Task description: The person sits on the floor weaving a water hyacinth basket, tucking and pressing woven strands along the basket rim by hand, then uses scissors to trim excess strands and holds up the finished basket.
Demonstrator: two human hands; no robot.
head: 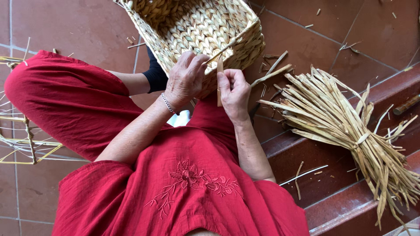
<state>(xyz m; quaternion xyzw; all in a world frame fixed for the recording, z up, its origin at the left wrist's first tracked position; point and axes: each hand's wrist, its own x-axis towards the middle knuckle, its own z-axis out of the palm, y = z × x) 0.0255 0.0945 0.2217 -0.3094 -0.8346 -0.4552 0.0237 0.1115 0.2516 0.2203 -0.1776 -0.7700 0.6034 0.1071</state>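
Reddish-brown tiles make up the floor (78, 26), and a step of the same colour (332, 188) runs along one side. The person sits in loose red clothing with an embroidered flower on the shirt (188, 175). On the step lies a large tied bundle of dried flat straw-coloured reeds (341, 122), fanned out at both ends, well apart from the hands. A pale rectangular basket of braided straw (197, 26) rests against the person's knees, its nearest rim just under both hands. A thin yellow wire frame (26, 140) stands on the floor beside the other leg. The left hand (186, 81), with a silver chain bracelet (167, 103) at the wrist, is curled against the basket rim and pinches a thin reed strand (223, 50) running up over the edge. The right hand (235, 89) is half closed, thumb and fingers gripping a short flat reed strip (219, 83) held upright just beside the rim
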